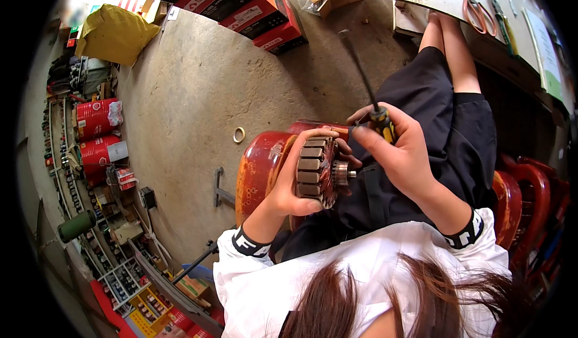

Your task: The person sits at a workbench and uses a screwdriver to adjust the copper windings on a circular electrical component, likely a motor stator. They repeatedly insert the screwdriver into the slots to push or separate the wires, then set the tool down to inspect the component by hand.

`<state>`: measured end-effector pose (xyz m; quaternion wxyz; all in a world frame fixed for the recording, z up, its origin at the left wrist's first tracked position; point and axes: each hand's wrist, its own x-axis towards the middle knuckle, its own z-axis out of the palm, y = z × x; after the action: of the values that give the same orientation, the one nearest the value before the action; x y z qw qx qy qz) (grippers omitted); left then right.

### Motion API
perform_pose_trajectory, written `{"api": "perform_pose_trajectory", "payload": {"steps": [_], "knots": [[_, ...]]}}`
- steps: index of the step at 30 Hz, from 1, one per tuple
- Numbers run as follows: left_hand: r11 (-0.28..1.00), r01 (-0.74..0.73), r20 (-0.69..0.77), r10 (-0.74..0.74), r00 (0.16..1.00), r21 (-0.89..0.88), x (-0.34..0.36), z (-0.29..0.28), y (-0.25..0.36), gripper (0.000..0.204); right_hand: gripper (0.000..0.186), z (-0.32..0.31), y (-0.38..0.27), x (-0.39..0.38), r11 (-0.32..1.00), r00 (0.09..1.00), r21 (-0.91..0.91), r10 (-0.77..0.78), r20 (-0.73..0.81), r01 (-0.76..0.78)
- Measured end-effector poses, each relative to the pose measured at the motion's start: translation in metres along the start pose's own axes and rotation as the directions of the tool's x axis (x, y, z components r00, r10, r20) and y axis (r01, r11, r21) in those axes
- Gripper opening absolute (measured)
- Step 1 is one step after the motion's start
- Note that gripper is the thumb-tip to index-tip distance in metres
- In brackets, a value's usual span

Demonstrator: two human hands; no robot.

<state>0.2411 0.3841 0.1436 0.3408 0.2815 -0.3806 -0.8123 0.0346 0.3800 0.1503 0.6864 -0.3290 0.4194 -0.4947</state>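
My left hand [282,191] is wrapped round a motor armature [310,168], with the thumb along its near side and the fingers over the far side. Dark metal segments ring the armature, copper windings show on its right face, and a shiny stub sticks out toward my right. A long-shafted screwdriver [363,73] with a yellow and black handle is gripped in my right hand [402,160], its shaft slanting away from me. Right thumb and forefinger come together near a small dark bit that I cannot make out, just beyond the armature and apart from its stub.
A worn red chair [260,163] stands left of my lap. On the concrete floor lie a pale ring [239,135] and a metal bar [224,194]. Red-black boxes [280,34] are stacked ahead. Scissors [477,14] lie on the table at far right. Red drums [97,120] and shelving line the left.
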Motion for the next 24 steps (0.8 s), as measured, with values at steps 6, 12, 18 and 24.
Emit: {"api": "perform_pose_trajectory", "payload": {"steps": [6, 12, 18, 24], "knots": [[0.992, 0.062, 0.012, -0.061, 0.998, -0.111, -0.003, 0.003, 0.001, 0.103, 0.015, -0.008, 0.019, 0.002, 0.941, 0.982, 0.299, 0.181, -0.049, -0.158], [0.991, 0.079, 0.056, -0.074, 0.996, -0.106, -0.002, 0.009, -0.002, 0.104, 0.019, -0.018, 0.021, 0.001, 0.895, 0.974, 0.390, 0.226, 0.021, -0.216], [0.989, 0.113, 0.071, -0.106, 0.992, -0.097, 0.004, 0.015, -0.005, 0.103, 0.019, -0.029, 0.027, 0.000, 0.871, 0.973, 0.438, 0.225, 0.047, -0.222], [0.976, 0.128, 0.069, -0.117, 0.991, -0.177, 0.012, 0.018, -0.014, 0.104, 0.016, -0.039, 0.028, -0.004, 0.905, 0.985, 0.398, 0.172, -0.012, -0.153]]}}
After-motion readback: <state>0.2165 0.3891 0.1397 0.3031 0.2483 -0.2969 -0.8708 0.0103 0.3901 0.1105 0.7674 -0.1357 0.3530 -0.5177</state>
